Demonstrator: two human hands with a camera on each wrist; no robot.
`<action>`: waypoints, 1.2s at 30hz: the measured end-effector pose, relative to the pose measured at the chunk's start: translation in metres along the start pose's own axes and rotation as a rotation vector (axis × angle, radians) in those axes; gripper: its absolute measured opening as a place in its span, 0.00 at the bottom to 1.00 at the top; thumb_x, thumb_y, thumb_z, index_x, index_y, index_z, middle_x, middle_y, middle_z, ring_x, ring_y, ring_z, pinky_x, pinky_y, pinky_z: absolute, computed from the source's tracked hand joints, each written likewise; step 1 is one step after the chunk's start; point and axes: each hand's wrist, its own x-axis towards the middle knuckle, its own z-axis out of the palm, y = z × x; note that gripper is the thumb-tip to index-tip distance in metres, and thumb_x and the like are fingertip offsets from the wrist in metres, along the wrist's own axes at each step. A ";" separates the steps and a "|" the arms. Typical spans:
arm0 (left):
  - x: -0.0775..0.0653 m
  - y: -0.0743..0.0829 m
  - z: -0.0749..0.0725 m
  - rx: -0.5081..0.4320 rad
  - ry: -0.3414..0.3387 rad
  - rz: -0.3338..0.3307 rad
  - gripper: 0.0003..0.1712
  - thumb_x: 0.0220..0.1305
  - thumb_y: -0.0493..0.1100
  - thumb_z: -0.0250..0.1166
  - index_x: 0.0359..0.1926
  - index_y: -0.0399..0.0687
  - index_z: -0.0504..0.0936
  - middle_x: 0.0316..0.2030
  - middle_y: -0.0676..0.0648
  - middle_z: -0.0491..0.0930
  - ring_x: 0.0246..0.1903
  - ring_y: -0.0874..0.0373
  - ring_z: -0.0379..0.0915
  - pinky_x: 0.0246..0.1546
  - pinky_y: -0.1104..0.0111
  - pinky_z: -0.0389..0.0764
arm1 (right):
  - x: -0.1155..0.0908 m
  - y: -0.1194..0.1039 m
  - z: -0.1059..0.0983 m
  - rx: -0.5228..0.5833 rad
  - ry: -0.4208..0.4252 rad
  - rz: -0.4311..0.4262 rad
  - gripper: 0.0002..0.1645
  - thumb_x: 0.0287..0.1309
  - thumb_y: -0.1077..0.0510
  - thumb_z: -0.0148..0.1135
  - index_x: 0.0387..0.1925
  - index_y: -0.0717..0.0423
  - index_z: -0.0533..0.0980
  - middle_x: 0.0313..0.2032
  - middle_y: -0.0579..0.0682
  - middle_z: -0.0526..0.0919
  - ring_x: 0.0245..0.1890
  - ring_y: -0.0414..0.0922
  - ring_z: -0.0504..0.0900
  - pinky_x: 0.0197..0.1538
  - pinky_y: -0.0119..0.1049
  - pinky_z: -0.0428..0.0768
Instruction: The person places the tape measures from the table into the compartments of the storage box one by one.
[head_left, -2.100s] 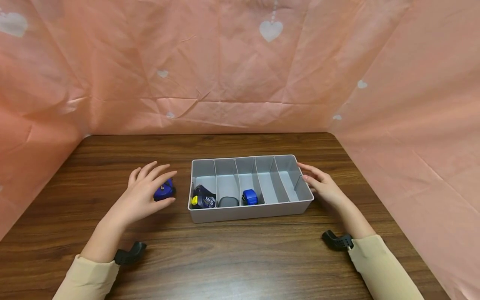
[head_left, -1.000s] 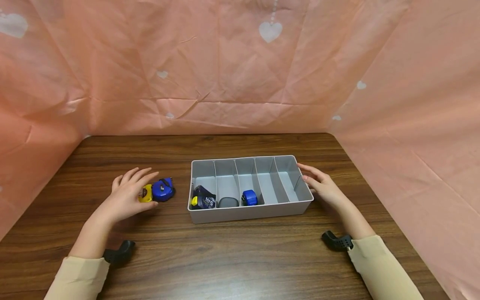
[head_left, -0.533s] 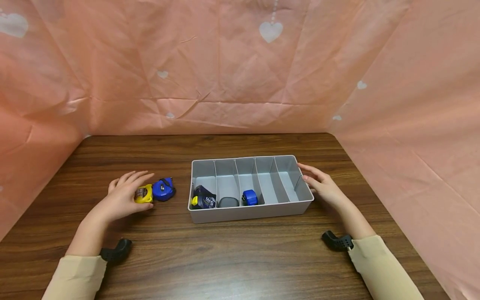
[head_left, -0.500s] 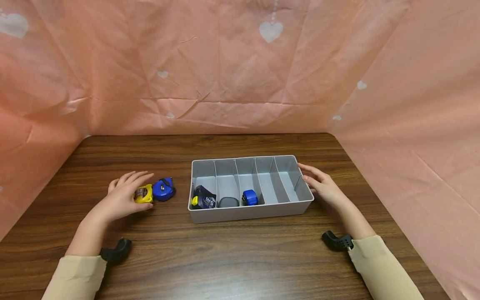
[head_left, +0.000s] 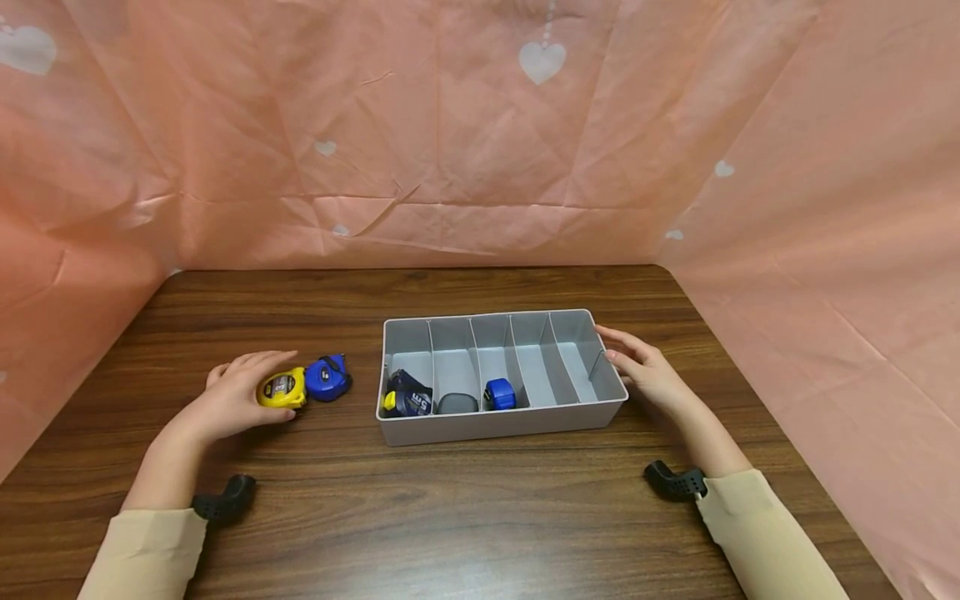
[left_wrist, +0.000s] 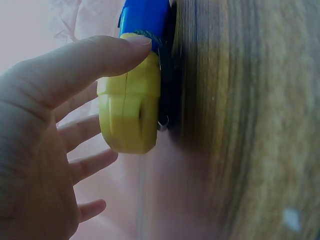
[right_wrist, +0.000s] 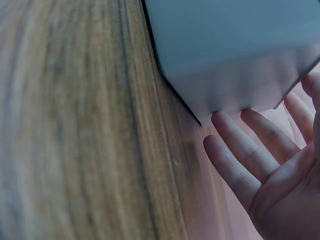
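At the left of the table in the head view, my left hand [head_left: 234, 393] is spread around a yellow tape measure [head_left: 282, 388], its thumb along the near side. The left wrist view shows the thumb overlapping the yellow case [left_wrist: 129, 107], with the other fingers extended beyond it. A blue tape measure [head_left: 327, 379] lies right beside the yellow one. My right hand [head_left: 647, 372] rests at the right end of a grey divided box [head_left: 495, 427]. In the right wrist view, its extended fingertips touch the outer end wall [right_wrist: 235, 87].
Inside the box, the leftmost compartment holds a dark tape measure [head_left: 408, 398] with a yellow button. A dark grey rounded object [head_left: 457, 404] sits in the adjoining one, then a blue tape measure [head_left: 500, 394]. Pink cloth [head_left: 480, 167] surrounds the wooden table [head_left: 480, 508].
My left hand has moved left and lower, off the blue tape measure and over to the yellow one, uncovering more of both. The right hand and the box have stayed in place.
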 end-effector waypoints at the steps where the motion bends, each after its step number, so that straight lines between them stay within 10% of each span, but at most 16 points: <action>1: 0.000 -0.001 0.000 -0.005 -0.002 -0.001 0.49 0.47 0.52 0.76 0.67 0.41 0.65 0.61 0.31 0.64 0.59 0.30 0.54 0.49 0.32 0.44 | 0.000 0.000 0.000 -0.001 0.000 -0.003 0.31 0.70 0.56 0.51 0.70 0.61 0.59 0.62 0.70 0.66 0.44 0.37 0.80 0.41 0.37 0.80; 36: -0.003 -0.021 0.005 -0.201 -0.075 -0.062 0.46 0.49 0.55 0.75 0.65 0.38 0.69 0.58 0.31 0.70 0.54 0.37 0.67 0.50 0.43 0.67 | -0.001 -0.001 0.000 -0.007 0.002 -0.007 0.30 0.71 0.56 0.51 0.70 0.61 0.59 0.62 0.70 0.66 0.43 0.38 0.80 0.41 0.36 0.80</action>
